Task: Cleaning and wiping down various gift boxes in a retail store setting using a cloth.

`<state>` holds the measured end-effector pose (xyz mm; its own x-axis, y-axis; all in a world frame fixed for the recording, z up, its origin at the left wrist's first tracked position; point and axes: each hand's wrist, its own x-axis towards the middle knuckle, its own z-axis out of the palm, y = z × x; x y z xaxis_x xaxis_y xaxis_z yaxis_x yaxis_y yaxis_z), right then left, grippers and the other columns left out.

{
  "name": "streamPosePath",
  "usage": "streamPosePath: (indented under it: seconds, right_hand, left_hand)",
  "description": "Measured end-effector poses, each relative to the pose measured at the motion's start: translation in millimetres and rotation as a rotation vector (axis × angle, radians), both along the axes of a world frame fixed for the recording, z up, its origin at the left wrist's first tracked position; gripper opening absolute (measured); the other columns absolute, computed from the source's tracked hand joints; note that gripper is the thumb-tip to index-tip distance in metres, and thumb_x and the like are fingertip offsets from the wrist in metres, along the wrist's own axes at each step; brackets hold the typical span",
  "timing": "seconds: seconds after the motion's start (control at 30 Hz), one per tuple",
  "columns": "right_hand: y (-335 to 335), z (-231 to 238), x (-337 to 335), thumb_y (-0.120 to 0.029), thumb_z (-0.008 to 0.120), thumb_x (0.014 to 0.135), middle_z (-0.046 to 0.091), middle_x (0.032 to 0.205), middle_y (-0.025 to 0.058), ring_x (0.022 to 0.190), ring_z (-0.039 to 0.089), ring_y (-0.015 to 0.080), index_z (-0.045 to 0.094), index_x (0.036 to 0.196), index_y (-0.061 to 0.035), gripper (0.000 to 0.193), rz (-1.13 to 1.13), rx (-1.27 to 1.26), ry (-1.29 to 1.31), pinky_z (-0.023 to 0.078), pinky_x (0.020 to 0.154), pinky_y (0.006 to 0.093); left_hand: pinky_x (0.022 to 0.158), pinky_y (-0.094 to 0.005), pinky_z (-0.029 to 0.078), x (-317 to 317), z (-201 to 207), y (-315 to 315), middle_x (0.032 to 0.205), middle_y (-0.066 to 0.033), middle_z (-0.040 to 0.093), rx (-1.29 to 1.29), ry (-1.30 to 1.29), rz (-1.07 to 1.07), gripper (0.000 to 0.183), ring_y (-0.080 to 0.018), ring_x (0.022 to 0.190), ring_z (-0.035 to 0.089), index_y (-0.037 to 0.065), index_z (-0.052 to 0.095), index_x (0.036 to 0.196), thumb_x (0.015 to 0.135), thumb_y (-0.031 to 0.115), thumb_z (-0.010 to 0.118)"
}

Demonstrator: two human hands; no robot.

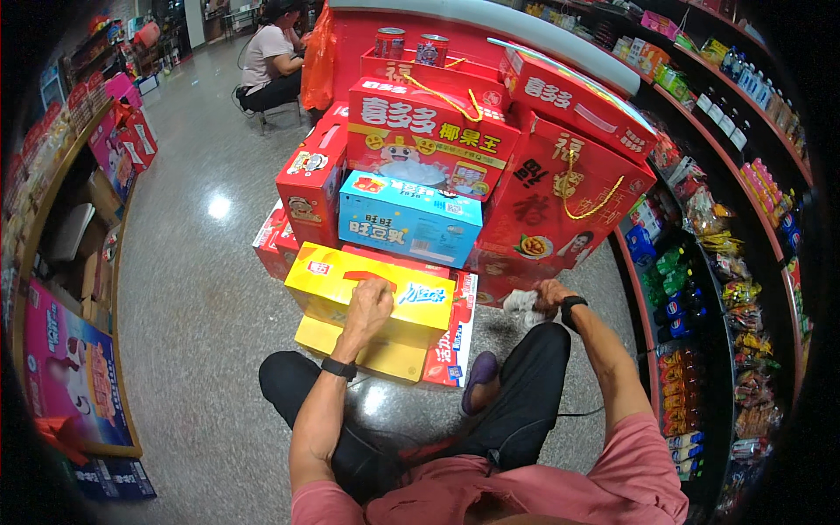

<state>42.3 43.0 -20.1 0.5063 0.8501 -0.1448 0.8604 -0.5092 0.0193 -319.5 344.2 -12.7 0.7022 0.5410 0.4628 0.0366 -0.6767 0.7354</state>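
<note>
My left hand (pixel 371 306) is closed at the top of a yellow carton (pixel 319 278), by its red handle patch. Its fingertips are partly hidden. This carton sits over another yellow box (pixel 385 360), beside a red and white carton (pixel 457 337). To the right, my right hand (pixel 551 296) grips a crumpled white cloth (pixel 522 305), close to the base of a large red gift box (pixel 542 201) with a gold cord. Directly behind the yellow carton is a blue carton (pixel 411 219), in front of a red gift box with cartoon faces (pixel 429 131).
More red boxes (pixel 311 179) are piled at the left of the stack, and two cans (pixel 432 50) stand on top. Shelves of bottles and snacks (pixel 691 297) run along the right. Display shelving (pixel 66 219) lines the left. A person (pixel 271 61) sits at the far left.
</note>
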Motion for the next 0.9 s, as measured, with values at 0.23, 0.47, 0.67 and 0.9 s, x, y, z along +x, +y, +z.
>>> streamPosePath:
  seconds: [0.23, 0.47, 0.67, 0.9]
  right_hand:
    - [-13.2, 47.3, -0.9, -0.016, 0.060, 0.071, 0.063, 0.094, 0.0203, 0.093, 0.060, 0.0343, 0.059, 0.097, -0.0028, 0.029, -0.320, -0.026, -0.037, 0.049, 0.076, 0.0424]
    - [-40.8, 62.5, -16.8, -0.021, 0.059, 0.074, 0.062, 0.092, 0.0251, 0.089, 0.060, 0.0382, 0.058, 0.094, 0.0041, 0.032, -0.593, 0.235, -0.069, 0.048, 0.076, 0.0434]
    - [-57.7, 80.5, 13.8, -0.028, 0.057, 0.077, 0.057, 0.104, 0.0310, 0.099, 0.056, 0.0420, 0.054, 0.102, 0.0092, 0.045, -0.785, 0.447, -0.101, 0.046, 0.084, 0.0447]
    - [-44.2, 112.2, 33.5, -0.029, 0.057, 0.077, 0.059, 0.100, 0.0307, 0.094, 0.059, 0.0417, 0.054, 0.101, 0.0090, 0.045, -0.944, 0.631, -0.150, 0.047, 0.079, 0.0443]
  left_hand:
    - [0.066, -0.0406, 0.043, 4.7, -7.3, 3.6, 0.072, -0.0187, 0.057, 0.047, -0.038, 0.007, 0.013, -0.0326, 0.070, 0.054, -0.004, 0.056, 0.076, 0.076, 0.008, 0.051]
    - [0.067, -0.0423, 0.043, 7.3, -6.8, 7.0, 0.071, -0.0196, 0.058, 0.059, -0.032, 0.013, 0.011, -0.0345, 0.070, 0.055, -0.003, 0.057, 0.075, 0.075, 0.006, 0.051]
    - [0.066, -0.0451, 0.042, 25.7, -14.3, 6.0, 0.071, -0.0195, 0.059, 0.079, -0.100, 0.026, 0.012, -0.0372, 0.069, 0.054, -0.002, 0.058, 0.072, 0.075, 0.008, 0.053]
    - [0.065, -0.0439, 0.043, 40.5, -5.8, 0.4, 0.068, -0.0205, 0.056, 0.077, -0.133, 0.055, 0.015, -0.0360, 0.068, 0.054, -0.003, 0.054, 0.069, 0.074, 0.008, 0.047]
